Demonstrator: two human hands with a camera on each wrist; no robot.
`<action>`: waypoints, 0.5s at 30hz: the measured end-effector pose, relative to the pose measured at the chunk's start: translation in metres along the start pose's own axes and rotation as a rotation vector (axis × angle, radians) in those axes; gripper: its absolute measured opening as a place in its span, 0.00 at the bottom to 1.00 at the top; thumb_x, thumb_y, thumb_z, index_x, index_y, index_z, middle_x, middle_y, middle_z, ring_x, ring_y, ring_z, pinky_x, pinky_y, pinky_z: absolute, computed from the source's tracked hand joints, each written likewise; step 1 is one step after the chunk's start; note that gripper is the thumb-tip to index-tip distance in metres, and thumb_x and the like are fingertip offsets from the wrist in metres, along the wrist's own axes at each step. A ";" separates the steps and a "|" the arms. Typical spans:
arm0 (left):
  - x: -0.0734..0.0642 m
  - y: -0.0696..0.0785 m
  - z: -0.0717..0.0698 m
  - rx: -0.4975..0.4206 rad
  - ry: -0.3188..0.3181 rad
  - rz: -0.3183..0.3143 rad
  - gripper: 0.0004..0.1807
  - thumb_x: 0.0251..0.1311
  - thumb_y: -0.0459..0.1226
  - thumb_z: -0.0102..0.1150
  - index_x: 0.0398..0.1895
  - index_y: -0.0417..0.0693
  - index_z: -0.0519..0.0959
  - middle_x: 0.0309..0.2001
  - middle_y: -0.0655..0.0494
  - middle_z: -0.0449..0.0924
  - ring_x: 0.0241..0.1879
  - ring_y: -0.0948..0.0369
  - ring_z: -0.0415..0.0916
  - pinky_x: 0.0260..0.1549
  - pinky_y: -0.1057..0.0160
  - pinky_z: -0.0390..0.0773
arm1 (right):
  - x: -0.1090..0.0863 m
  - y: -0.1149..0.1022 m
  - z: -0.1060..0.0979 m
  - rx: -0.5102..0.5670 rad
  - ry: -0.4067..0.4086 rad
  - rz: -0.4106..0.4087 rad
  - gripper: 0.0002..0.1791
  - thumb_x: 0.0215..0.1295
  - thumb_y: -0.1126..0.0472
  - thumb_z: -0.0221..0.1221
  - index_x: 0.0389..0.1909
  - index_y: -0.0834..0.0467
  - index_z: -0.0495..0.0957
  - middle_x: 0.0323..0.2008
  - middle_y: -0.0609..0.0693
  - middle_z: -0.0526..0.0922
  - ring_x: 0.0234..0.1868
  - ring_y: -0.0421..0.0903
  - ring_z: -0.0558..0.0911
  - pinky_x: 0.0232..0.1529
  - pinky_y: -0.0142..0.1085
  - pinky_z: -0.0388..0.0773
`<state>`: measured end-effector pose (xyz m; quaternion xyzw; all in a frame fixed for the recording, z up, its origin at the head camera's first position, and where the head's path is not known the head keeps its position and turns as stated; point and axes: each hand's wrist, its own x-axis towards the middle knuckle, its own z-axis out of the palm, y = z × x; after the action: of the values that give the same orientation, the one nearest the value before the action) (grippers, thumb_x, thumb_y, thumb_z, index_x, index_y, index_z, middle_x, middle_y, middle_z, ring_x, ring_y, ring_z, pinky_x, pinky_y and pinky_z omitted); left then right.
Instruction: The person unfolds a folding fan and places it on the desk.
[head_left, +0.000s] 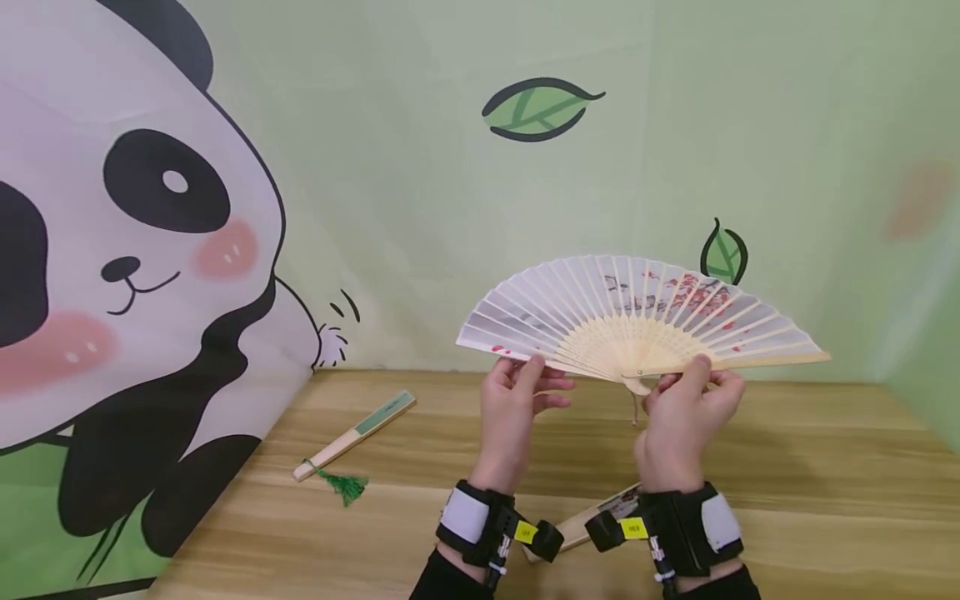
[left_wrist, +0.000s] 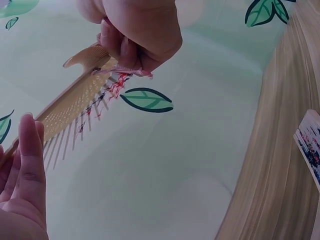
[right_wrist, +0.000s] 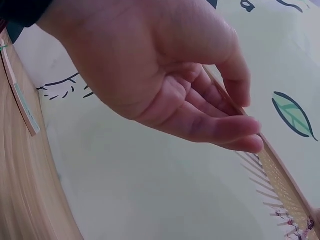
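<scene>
A panda-printed backdrop (head_left: pixel 405 208) behind and beside a wood-grain table (head_left: pixel 825 467) suggests a staged set.

Got a spread folding fan (head_left: pixel 592 304) up off the worktop (head_left: pixel 832 475), in front of the backdrop (head_left: pixel 405 192). Got the left grip (head_left: pixel 512 408) at its left-hand lower edge, the right grip (head_left: pixel 684 417) just right of its pivot. Down on the worktop, spotted a tasselled folded fan (head_left: pixel 356 435) off left, plus a second folded fan (head_left: pixel 576 528) nearer, partly behind the wrist cameras (head_left: pixel 551 542). Panda print (head_left: pixel 153 308) far left on the backdrop.
</scene>
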<state>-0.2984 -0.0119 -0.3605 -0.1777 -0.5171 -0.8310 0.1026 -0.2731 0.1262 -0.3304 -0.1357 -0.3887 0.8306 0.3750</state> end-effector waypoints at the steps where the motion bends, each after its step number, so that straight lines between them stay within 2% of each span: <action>1: 0.000 -0.001 0.001 -0.002 0.003 -0.002 0.10 0.74 0.35 0.50 0.47 0.35 0.73 0.35 0.43 0.82 0.32 0.55 0.83 0.27 0.67 0.85 | 0.001 -0.001 -0.002 0.000 0.002 0.001 0.11 0.80 0.55 0.43 0.38 0.55 0.54 0.24 0.47 0.63 0.18 0.37 0.64 0.11 0.23 0.57; 5: -0.002 -0.004 0.004 -0.014 -0.002 -0.019 0.09 0.73 0.35 0.51 0.44 0.34 0.73 0.35 0.42 0.82 0.32 0.55 0.83 0.26 0.67 0.84 | 0.007 -0.003 -0.008 0.000 0.013 0.000 0.10 0.80 0.56 0.43 0.38 0.54 0.54 0.26 0.47 0.62 0.19 0.37 0.64 0.11 0.23 0.58; 12: -0.005 -0.006 0.010 -0.011 0.034 -0.028 0.07 0.71 0.32 0.51 0.46 0.34 0.71 0.33 0.48 0.81 0.32 0.52 0.83 0.26 0.65 0.85 | 0.016 -0.002 -0.013 -0.034 0.044 -0.017 0.10 0.80 0.57 0.43 0.37 0.54 0.54 0.25 0.47 0.63 0.18 0.37 0.65 0.11 0.23 0.60; 15: -0.005 -0.008 0.010 0.008 0.038 -0.057 0.07 0.71 0.32 0.51 0.44 0.33 0.72 0.34 0.45 0.82 0.32 0.53 0.84 0.26 0.66 0.85 | 0.021 0.000 -0.017 -0.063 0.058 -0.029 0.11 0.80 0.57 0.42 0.36 0.54 0.53 0.26 0.46 0.63 0.18 0.36 0.64 0.12 0.23 0.59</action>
<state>-0.2944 0.0007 -0.3653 -0.1467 -0.5233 -0.8347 0.0895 -0.2787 0.1502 -0.3403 -0.1656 -0.4056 0.8082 0.3936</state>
